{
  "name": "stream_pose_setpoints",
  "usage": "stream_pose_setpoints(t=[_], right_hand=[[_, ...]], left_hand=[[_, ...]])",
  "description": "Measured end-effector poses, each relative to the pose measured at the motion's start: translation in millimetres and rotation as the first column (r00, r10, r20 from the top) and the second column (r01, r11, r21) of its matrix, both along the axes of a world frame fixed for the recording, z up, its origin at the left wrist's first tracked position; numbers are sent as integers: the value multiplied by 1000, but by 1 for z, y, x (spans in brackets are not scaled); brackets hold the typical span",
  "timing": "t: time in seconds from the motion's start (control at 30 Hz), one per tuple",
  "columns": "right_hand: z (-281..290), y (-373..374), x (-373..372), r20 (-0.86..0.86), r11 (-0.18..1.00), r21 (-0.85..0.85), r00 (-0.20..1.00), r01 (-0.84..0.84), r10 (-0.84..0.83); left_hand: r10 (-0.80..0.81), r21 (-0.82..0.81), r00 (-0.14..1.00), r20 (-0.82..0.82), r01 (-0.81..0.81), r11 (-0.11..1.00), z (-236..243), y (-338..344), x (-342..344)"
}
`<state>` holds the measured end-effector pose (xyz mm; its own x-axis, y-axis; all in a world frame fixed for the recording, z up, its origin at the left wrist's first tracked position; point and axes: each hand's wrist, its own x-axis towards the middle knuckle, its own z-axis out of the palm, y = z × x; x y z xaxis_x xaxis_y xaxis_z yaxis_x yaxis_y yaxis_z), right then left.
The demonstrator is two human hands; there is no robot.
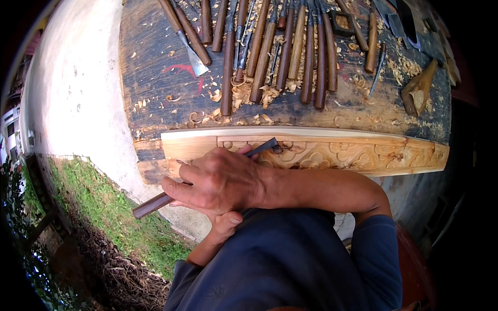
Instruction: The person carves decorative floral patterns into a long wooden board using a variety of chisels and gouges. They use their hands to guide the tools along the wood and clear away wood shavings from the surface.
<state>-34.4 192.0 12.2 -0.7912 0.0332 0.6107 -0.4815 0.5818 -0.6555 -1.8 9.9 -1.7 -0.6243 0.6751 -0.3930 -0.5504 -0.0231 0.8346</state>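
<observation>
A carving chisel (pixel 152 205) with a dark wooden handle lies slantwise under my hands, its flat steel blade (pixel 265 147) pointing to the far right. My right hand (pixel 210 179) is closed round the handle, back upward, its forearm crossing in front of me. Mostly hidden beneath it, my left hand (pixel 226 223) shows its thumb side; fingertips beside the blade's shank appear to be its own, closed on the chisel. The blade tip is at a dark knot on a long pale wooden board (pixel 373 155), carved in relief with curling scrolls. The board's left end is plain.
Beyond the board, a worn dark workbench (pixel 161 103) bears several wood-handled chisels (pixel 227 78), curled shavings (pixel 241 96) and a wooden mallet-like block (pixel 419 90) at right. One loose chisel (pixel 194 57) lies at far left. Grass (pixel 119 207) and pale concrete (pixel 78 93) flank the left side.
</observation>
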Motion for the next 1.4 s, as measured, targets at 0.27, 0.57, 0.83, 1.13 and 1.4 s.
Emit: stream_pose_setpoints(t=[0.27,0.57,0.83,1.13,1.4], right_hand=[[3,-5,-4,-34,990,-28,990,-138,137],[5,-10,-9,-59,996,-29,995,-82,80],[2,-5,-13,-14,995,-48,996,-92,92],[2,-8,-12,-28,994,-30,994,-103,102],[14,-9,-6,-26,997,-78,999,-28,26]], left_hand=[[28,14,999,17,-28,1000,-1,8,12],[73,-20,997,-10,-73,997,1,16,6],[88,-67,996,-32,-90,994,6,25,2],[100,54,995,-4,-100,994,-2,31,6],[163,98,982,-98,-154,983,-11,23,9]])
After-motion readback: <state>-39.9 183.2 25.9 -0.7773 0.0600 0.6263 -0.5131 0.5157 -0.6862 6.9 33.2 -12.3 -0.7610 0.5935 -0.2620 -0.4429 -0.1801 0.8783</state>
